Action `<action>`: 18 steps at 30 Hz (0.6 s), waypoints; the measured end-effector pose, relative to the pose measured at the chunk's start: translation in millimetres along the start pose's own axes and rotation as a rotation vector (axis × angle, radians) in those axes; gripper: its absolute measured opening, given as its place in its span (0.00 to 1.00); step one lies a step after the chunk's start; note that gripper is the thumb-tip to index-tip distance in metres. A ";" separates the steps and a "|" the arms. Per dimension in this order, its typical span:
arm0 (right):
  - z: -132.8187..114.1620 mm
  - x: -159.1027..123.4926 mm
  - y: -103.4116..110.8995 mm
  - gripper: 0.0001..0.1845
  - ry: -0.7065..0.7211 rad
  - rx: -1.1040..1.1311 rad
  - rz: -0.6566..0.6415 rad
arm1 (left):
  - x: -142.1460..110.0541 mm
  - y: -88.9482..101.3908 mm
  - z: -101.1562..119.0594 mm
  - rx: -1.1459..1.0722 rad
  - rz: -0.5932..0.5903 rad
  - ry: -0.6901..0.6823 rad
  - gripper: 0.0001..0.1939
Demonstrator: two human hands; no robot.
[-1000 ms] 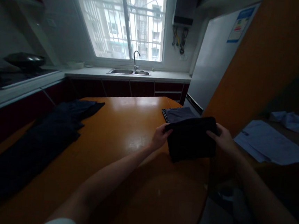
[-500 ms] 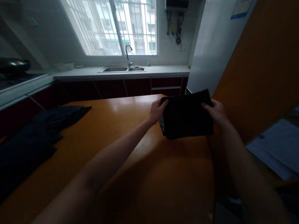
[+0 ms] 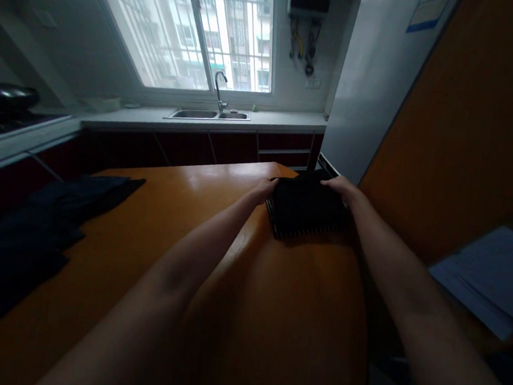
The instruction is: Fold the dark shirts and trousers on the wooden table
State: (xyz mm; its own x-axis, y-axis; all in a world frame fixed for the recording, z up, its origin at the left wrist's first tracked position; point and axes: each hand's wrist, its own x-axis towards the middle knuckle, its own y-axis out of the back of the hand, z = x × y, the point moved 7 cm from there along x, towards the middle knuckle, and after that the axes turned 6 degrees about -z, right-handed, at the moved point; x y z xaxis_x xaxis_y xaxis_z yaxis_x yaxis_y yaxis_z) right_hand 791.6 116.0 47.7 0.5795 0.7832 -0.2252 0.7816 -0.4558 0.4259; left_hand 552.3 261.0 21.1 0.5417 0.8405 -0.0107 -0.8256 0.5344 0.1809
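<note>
A folded black garment [image 3: 309,200] lies over a dark holder with a slotted edge [image 3: 311,233], at the far right corner of the wooden table [image 3: 219,213]. My left hand [image 3: 266,189] pinches the garment's far left corner. On its far right side, my right hand [image 3: 343,188] grips it, thumb on top and the other fingers mostly hidden. Black on black makes it hard to tell the garment's lower edge from the holder. A heap of dark blue clothing [image 3: 25,220] spreads over the table's left side.
Behind the table runs a white counter [image 3: 141,116] with a double sink [image 3: 195,114] and tap. A wok [image 3: 6,99] stands at far left. The refrigerator [image 3: 365,82] and an orange-brown panel [image 3: 465,115] flank the right, with papers [image 3: 491,279] below.
Both hands have lowered the folded black garment onto the slotted holder, whose front edge now shows. My right hand has moved left and down. The view has shifted slightly.
</note>
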 end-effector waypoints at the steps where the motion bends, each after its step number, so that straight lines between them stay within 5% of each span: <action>1: -1.6 0.8 1.4 0.10 0.011 -0.031 0.017 | -0.7 2.8 -0.4 0.032 0.022 0.035 0.13; 4: -1.4 -2.3 2.2 0.16 0.049 -0.144 0.116 | -11.2 8.8 3.6 0.148 0.122 0.075 0.11; 7: -6.0 -10.9 -6.8 0.24 0.217 -0.330 0.229 | -28.9 -1.6 21.5 0.326 0.196 -0.086 0.17; 11: -14.6 -16.6 -52.0 0.30 0.572 -0.767 0.058 | -49.9 -64.9 37.9 0.791 -0.099 -0.441 0.25; 14: 3.0 -4.0 -60.1 0.33 0.479 -0.889 -0.071 | -50.1 -85.0 14.9 1.009 -0.251 -0.308 0.33; 18: 24.4 10.7 -29.3 0.34 0.232 -0.864 -0.013 | -39.9 -66.9 -3.8 1.067 -0.235 -0.134 0.40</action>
State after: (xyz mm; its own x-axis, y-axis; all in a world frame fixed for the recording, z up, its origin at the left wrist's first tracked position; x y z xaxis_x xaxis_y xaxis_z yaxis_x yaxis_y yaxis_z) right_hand 780.6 127.4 11.5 0.4369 0.8948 -0.0916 0.2867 -0.0420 0.9571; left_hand 585.3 192.0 5.8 0.7331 0.6774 -0.0611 -0.1739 0.2736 0.9460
